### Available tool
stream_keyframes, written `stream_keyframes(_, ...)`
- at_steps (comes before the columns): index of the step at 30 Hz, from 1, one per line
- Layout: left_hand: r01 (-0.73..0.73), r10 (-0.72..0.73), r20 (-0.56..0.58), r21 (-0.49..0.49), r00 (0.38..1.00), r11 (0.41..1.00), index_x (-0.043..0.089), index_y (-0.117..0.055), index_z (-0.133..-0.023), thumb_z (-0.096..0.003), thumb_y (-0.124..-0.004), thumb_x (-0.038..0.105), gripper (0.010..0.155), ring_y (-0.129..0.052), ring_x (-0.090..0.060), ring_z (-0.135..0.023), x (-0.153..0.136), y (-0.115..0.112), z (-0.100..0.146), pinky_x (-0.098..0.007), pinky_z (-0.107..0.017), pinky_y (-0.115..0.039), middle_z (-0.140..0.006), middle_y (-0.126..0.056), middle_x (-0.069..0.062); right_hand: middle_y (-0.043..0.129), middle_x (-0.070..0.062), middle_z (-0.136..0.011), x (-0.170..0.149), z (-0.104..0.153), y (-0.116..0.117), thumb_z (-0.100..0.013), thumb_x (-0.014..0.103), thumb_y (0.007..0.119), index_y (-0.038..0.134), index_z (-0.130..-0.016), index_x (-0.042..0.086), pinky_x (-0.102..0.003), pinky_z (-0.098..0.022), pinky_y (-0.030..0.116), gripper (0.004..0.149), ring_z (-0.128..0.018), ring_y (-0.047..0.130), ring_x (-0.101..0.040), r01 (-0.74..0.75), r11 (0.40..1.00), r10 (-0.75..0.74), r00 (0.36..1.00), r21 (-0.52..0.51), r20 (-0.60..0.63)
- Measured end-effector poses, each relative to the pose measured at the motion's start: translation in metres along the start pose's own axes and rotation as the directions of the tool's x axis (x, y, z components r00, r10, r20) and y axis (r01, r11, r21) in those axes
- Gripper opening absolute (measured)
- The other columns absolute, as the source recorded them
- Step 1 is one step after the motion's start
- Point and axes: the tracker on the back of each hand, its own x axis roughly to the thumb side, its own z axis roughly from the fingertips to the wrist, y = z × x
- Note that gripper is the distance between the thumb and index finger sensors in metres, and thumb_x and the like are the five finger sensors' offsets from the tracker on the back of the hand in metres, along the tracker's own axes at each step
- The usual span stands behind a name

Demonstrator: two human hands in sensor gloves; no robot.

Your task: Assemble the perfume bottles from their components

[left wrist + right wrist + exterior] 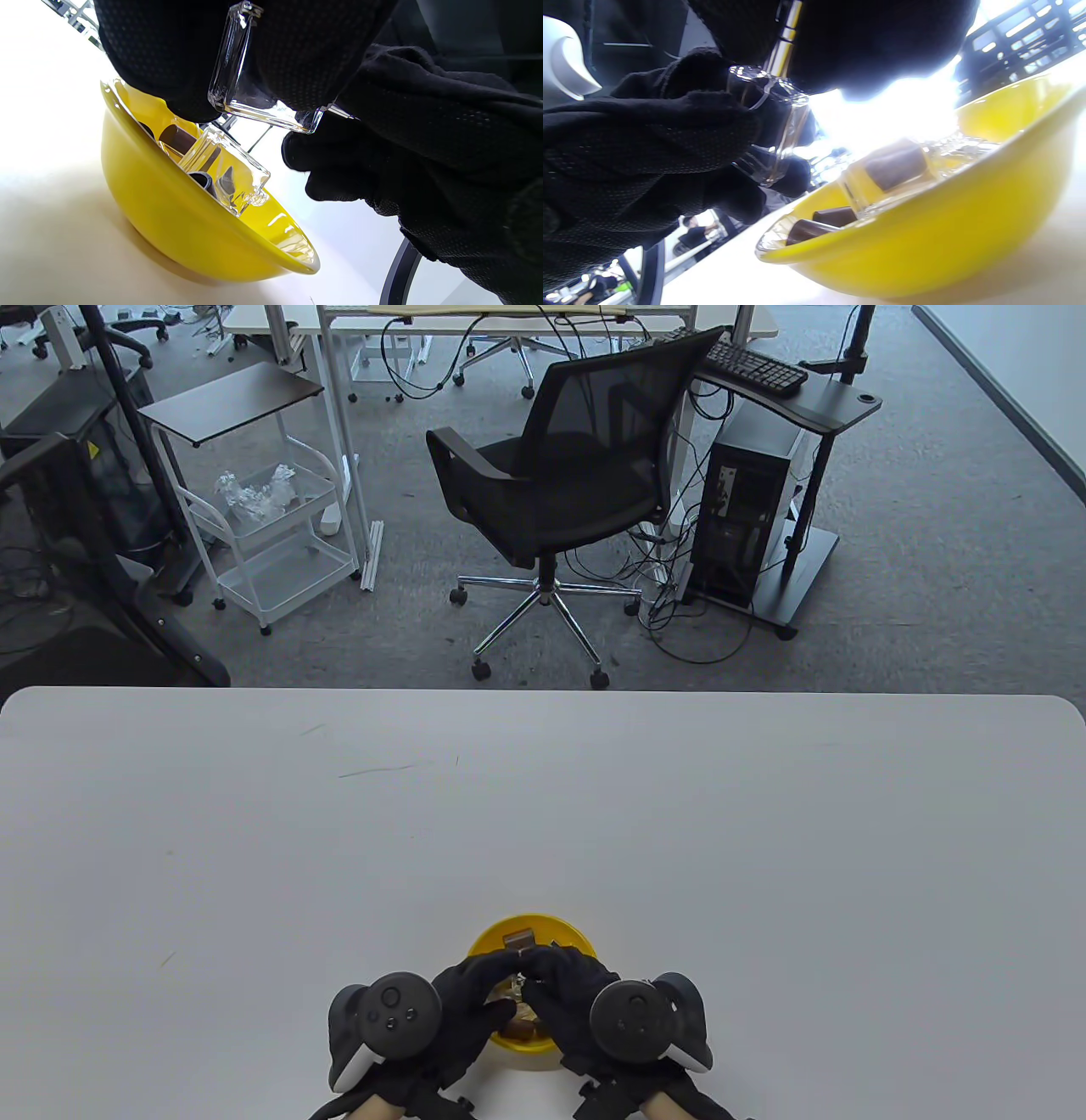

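Note:
My left hand point(479, 984) grips a clear rectangular glass bottle point(231, 72) above the yellow bowl point(488, 937) near the table's front edge. My right hand point(564, 976) pinches a silver spray pump point(785, 42) at the bottle's neck point(763, 80). The two hands meet fingertip to fingertip over the bowl. In the bowl lie another clear bottle point(231, 171) and several brown caps point(895, 163). In the table view the hands hide the held bottle and pump.
The white table point(254, 857) stretches wide on both sides of the bowl and beyond it. A black office chair point(560, 475), a white cart point(271, 543) and a computer stand point(764, 500) are on the floor past the far edge.

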Motion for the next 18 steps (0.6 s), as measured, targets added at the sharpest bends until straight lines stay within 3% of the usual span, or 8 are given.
stream_keyframes(7, 0.013, -0.013, 0.018, -0.009, 1.000, 1.000, 0.029, -0.068, -0.100, -0.0476, -0.085, 0.029, 0.055, -0.090, -0.035, -0.080, 0.002, -0.002, 0.000, -0.041, -0.053, -0.083, -0.098, -0.082, -0.002, 0.092, -0.011, -0.063, -0.005, 0.001, 0.000, -0.062, 0.036, 0.066, 0.069, -0.090, -0.001, -0.047, -0.038, 0.081, 0.047, -0.052, 0.095, -0.034, -0.004, 0.999, 0.001, 0.997, -0.041, -0.077)
stream_keyframes(15, 0.085, -0.084, 0.076, -0.008, 0.994, 0.996, 0.029, -0.068, -0.100, -0.0475, -0.085, 0.030, 0.055, -0.091, -0.034, -0.080, 0.011, -0.005, 0.001, -0.040, -0.053, -0.083, -0.097, -0.082, -0.001, 0.096, 0.004, -0.034, -0.011, 0.005, -0.001, -0.063, 0.045, 0.061, 0.088, -0.066, 0.003, -0.041, -0.022, 0.084, 0.050, -0.029, 0.100, -0.025, -0.017, 0.992, -0.003, 0.986, -0.121, -0.164)
stream_keyframes(18, 0.111, -0.111, 0.091, -0.001, 0.990, 0.994, 0.027, -0.068, -0.100, -0.0475, -0.085, 0.030, 0.055, -0.092, -0.034, -0.079, 0.015, -0.005, 0.002, -0.040, -0.053, -0.084, -0.097, -0.082, -0.001, 0.096, 0.006, -0.031, -0.014, 0.006, 0.000, -0.063, 0.047, 0.060, 0.089, -0.060, 0.006, -0.041, -0.022, 0.084, 0.051, -0.028, 0.100, -0.024, -0.006, 0.992, -0.019, 0.980, -0.128, -0.197)
